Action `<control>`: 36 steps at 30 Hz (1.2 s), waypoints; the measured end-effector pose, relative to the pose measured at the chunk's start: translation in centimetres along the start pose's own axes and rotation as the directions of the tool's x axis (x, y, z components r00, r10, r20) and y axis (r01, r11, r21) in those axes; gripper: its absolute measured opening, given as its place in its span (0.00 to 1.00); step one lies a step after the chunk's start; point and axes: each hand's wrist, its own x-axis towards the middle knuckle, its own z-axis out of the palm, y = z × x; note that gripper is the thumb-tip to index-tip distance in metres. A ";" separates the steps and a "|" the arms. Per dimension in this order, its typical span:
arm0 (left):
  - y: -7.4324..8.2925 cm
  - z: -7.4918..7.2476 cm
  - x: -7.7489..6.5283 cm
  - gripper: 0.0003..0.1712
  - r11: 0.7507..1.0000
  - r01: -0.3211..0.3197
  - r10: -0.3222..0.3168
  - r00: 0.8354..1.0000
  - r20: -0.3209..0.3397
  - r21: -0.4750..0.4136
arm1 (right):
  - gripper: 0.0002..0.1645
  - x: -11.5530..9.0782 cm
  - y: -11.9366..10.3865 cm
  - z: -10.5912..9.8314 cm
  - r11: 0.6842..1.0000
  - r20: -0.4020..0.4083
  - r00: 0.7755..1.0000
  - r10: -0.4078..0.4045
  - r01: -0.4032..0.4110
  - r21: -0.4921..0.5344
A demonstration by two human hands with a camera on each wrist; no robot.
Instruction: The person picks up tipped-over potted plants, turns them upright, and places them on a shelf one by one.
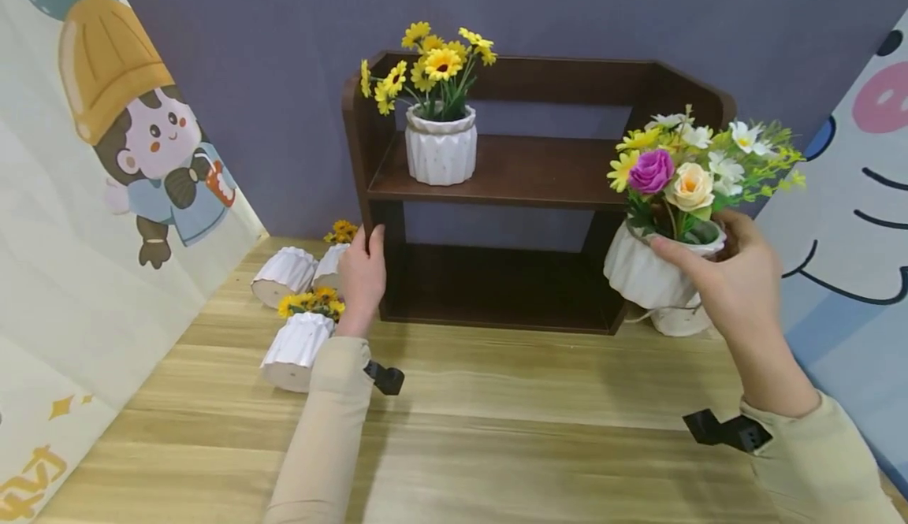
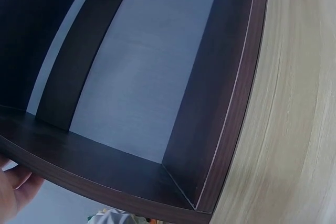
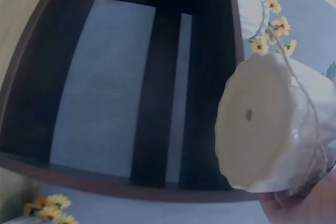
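Observation:
My right hand [image 1: 741, 272] grips a white fluted flowerpot [image 1: 638, 272] by its rim, thumb in front. Purple, peach, white and yellow artificial flowers [image 1: 698, 165] fill it. The pot is raised and tilted before the right side of a dark brown two-tier shelf [image 1: 553, 168]; its pale base [image 3: 257, 124] faces the right wrist camera. My left hand [image 1: 362, 280] holds the shelf's left side panel by its front edge, low down; fingers [image 2: 23, 182] show at the panel's outer side in the left wrist view. Another white pot [image 1: 441, 154] with yellow daisies stands upright on the shelf's upper board, left side.
Several white pots lie on their sides left of the shelf, one [image 1: 298, 351] nearest with yellow flowers, another [image 1: 284, 276] farther back. A further white pot [image 1: 681, 321] lies behind the held one. The wooden table [image 1: 496, 429] meets a grey-blue wall [image 1: 284, 98] and printed side panels.

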 end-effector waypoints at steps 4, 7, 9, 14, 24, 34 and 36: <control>0.1 0.0 0.0 0.23 1.000 -0.007 0.007 1.000 -0.009 -0.010 | 0.41 0.6 -1.4 0.4 0.997 -0.014 0.999 -0.034 0.035 0.062; 0.0 0.1 0.0 0.24 1.000 -0.018 0.018 1.000 -0.016 -0.013 | 0.40 1.2 -2.4 0.8 0.994 -0.027 0.998 -0.056 0.058 0.088; -0.1 0.1 0.1 0.24 1.000 -0.022 0.022 1.000 -0.020 -0.013 | 0.41 1.5 -3.1 1.0 0.994 -0.028 0.998 -0.064 0.066 0.084; -0.1 0.0 -0.1 0.24 1.000 -0.019 0.019 1.000 -0.021 -0.014 | 0.44 2.3 -4.3 1.9 0.995 -0.025 0.996 -0.080 0.081 0.063; 0.0 0.0 -0.1 0.23 0.999 -0.023 0.023 1.000 -0.016 -0.029 | 0.45 3.8 -6.8 2.7 0.988 -0.012 0.994 -0.109 0.109 0.104; 0.0 0.2 0.0 0.20 0.999 -0.015 0.014 1.000 -0.023 -0.031 | 0.49 4.8 -8.9 4.7 0.986 -0.013 0.991 -0.133 0.133 0.103; 0.0 0.2 0.0 0.20 1.000 -0.019 0.019 0.999 -0.030 -0.024 | 0.51 5.0 -9.1 5.2 0.986 -0.015 0.990 -0.138 0.138 0.096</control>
